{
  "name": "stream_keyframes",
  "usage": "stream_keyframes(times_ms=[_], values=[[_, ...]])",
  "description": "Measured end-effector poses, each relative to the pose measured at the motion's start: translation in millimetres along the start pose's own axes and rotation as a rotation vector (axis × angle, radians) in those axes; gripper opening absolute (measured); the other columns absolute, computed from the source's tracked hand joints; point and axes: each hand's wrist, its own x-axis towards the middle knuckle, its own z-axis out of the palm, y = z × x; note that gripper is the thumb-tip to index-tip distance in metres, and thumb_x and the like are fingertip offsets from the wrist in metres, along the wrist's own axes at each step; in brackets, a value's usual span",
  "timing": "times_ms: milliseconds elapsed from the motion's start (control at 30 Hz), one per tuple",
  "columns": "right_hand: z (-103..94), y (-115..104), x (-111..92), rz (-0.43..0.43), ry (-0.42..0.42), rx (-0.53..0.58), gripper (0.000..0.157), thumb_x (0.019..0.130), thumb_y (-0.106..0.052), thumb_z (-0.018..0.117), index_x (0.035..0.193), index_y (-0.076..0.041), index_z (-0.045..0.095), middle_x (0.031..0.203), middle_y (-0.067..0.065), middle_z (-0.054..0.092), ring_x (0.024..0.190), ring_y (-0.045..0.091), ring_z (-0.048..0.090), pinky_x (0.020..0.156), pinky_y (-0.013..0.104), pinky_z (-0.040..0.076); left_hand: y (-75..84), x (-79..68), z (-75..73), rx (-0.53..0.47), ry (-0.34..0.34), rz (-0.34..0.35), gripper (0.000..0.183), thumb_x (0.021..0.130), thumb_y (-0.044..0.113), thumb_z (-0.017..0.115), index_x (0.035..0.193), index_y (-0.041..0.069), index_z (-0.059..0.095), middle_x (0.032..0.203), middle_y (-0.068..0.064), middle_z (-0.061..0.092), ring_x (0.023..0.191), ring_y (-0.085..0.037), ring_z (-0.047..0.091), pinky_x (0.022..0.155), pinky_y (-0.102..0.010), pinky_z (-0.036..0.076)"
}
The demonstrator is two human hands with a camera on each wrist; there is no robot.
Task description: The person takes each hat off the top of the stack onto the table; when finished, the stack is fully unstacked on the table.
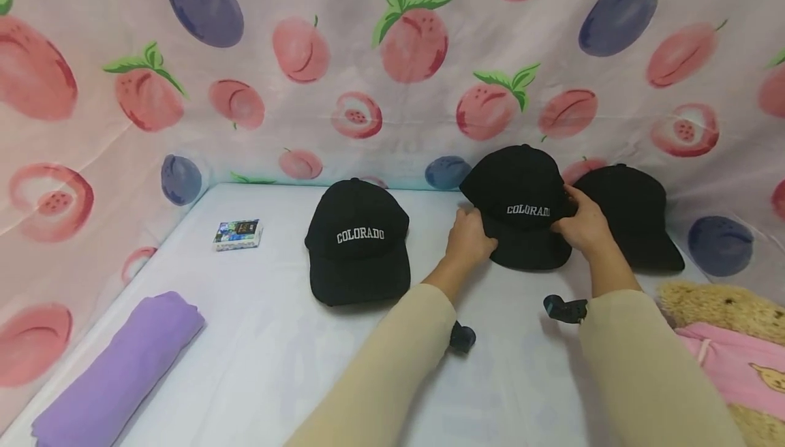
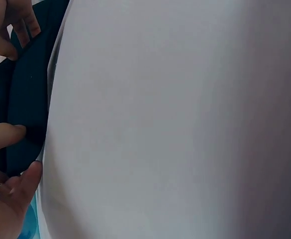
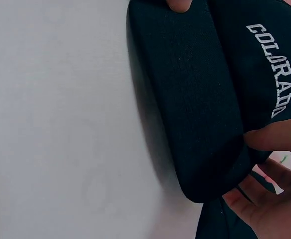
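The held cap [image 1: 521,185] is at 3 o'clock in the head view, brim towards the person; the left hand [image 1: 469,237] grips its side at the cap's own 8 o'clock, the right hand [image 1: 585,223] at its 3, thumbs over the brim; gripping both sides probably keeps it level and uncrushed; the left cap [image 1: 358,249] lies at its 9, the right cap [image 1: 638,219] at its 3, crowns up, perhaps to keep their shape.
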Motion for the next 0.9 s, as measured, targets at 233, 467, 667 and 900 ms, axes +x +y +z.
stream_keyframes(times_ms=[233, 467, 667, 900], values=[[2.8, 0, 7, 0.038, 0.023, -0.008, 0.091, 0.085, 0.001, 0.062, 0.164, -0.002, 0.018, 0.160, 0.036, 0.029, 0.147, 0.056, 0.028, 0.122, 0.065, 0.023, 1.8, 5.9, 5.7, -0.014, 0.002, -0.029, 0.058, 0.089, 0.023, 0.081, 0.138, 0.003, 0.059, 0.131, -0.011, 0.056, 0.111, -0.022, 0.065, 0.096, -0.030, 0.055], [11.2, 12, 11, 0.108, 0.050, 0.059, 0.086, 0.090, 0.002, 0.058, 0.165, -0.005, 0.016, 0.163, 0.034, 0.026, 0.149, 0.054, 0.026, 0.123, 0.065, 0.023, 7.6, 10.6, 12.1, -0.006, -0.012, -0.045, 0.063, 0.089, 0.026, 0.082, 0.141, 0.003, 0.057, 0.133, -0.009, 0.054, 0.116, -0.018, 0.062, 0.099, -0.024, 0.052], [22.2, 21, 14, 0.139, 0.088, 0.098, 0.079, 0.092, 0.000, 0.051, 0.164, -0.005, 0.021, 0.163, 0.032, 0.030, 0.149, 0.052, 0.028, 0.123, 0.063, 0.024, 10.0, 9.7, 15.5, 0.052, -0.042, -0.056, 0.064, 0.088, 0.029, 0.083, 0.140, 0.003, 0.057, 0.133, -0.008, 0.053, 0.115, -0.017, 0.062, 0.099, -0.023, 0.051], [25.5, 28, 16, 0.148, 0.134, 0.084, 0.074, 0.095, -0.002, 0.048, 0.164, -0.003, 0.022, 0.162, 0.032, 0.032, 0.149, 0.050, 0.032, 0.123, 0.061, 0.026, 12.5, 12.1, 19.2, 0.101, -0.059, -0.023, 0.063, 0.088, 0.033, 0.082, 0.138, 0.002, 0.059, 0.133, -0.008, 0.056, 0.117, -0.019, 0.060, 0.099, -0.024, 0.051]])
